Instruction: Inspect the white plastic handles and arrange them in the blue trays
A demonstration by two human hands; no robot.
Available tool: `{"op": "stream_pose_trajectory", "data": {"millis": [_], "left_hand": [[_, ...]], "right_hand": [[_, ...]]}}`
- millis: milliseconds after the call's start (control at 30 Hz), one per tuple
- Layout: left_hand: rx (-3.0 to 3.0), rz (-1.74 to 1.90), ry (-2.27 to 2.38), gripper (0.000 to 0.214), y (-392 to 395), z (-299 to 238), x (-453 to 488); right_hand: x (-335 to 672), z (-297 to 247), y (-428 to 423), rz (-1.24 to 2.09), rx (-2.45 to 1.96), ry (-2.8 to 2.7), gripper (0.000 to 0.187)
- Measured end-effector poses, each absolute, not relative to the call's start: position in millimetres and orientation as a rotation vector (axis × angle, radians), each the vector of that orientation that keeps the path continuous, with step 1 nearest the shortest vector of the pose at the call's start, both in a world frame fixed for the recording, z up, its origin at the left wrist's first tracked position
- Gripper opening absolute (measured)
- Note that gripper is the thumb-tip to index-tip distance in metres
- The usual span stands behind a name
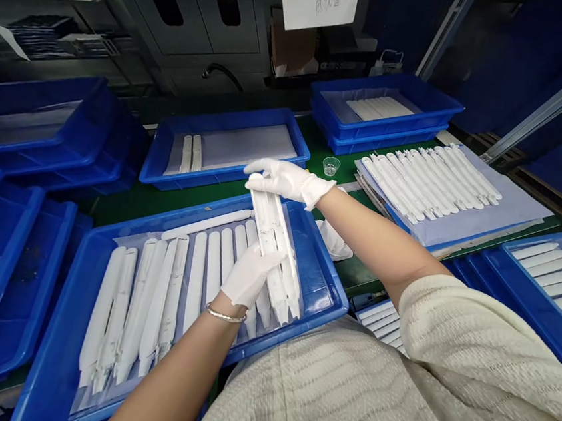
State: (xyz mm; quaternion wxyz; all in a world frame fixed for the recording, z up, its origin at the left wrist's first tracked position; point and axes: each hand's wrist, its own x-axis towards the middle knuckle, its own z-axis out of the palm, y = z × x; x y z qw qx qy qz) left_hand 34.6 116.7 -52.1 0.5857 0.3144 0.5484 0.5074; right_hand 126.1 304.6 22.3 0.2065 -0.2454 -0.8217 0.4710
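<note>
My left hand, in a white glove, grips the near part of a small bundle of long white plastic parts. My right hand, also gloved, closes on the bundle's far end. The bundle hangs over the right side of the blue tray in front of me. In that tray several more white parts lie side by side on a clear sheet, one lying crosswise at the back.
A blue tray with two white parts stands behind. Stacked blue trays are at the back right. Several parts lie on sheets at right, another tray beside them. A small clear cup stands on the green surface. Blue trays stack at left.
</note>
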Motion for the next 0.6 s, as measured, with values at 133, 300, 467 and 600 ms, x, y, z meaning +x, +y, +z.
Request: {"op": "stream_pose_trajectory", "data": {"millis": [133,300,467,600], "left_hand": [[0.641,1.178,1.256,0.058,115,-71,41],[0.635,1.13,1.272,0.061,113,-80,44],[0.758,1.13,1.306,0.085,111,-86,38],[0.808,1.102,1.483,0.089,104,-87,31]], "right_hand": [[114,-4,323,1.414,-0.769,-2.495,0.027],[110,-37,335,1.225,-0.974,-2.799,0.03],[106,-60,345,1.114,-1.061,-2.942,0.032],[100,-71,347,1.02,-1.108,-3.042,0.033]]}}
